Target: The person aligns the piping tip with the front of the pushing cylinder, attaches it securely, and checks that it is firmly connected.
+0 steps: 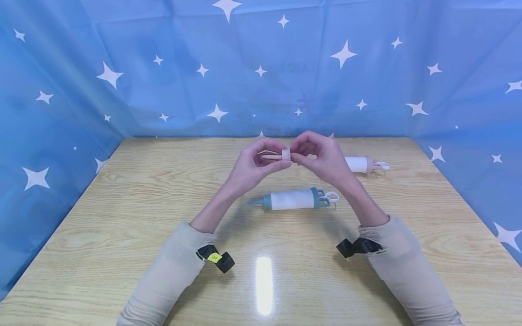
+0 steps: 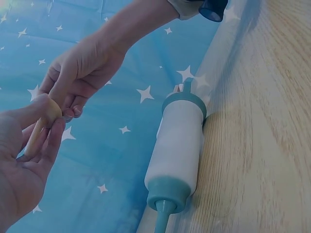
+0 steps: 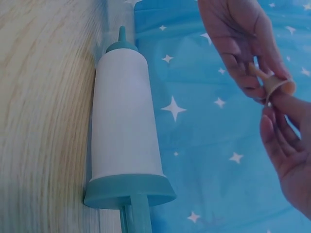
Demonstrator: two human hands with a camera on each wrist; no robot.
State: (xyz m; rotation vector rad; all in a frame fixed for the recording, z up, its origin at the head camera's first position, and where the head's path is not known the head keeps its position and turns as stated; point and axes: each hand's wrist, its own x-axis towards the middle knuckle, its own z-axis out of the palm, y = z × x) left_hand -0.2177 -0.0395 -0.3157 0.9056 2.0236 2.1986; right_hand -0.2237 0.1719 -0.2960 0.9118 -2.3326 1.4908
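Observation:
Above the table, a beige-pink nozzle cap with a long thin spout is held between both hands. My left hand grips it from the left, the spout pointing back into the palm. At its wide end, the fingers and thumb of my right hand pinch the rim, as the right wrist view shows with the cap. Nearer to me lies a pastry syringe with a white barrel, blue-green ends, a pointed nozzle at the left and a looped handle at the right.
Behind my right hand lies a second syringe, white with pinkish end parts; its left end is hidden. Both lie on a wood-grain table. A blue curtain with white stars hangs around its back and sides.

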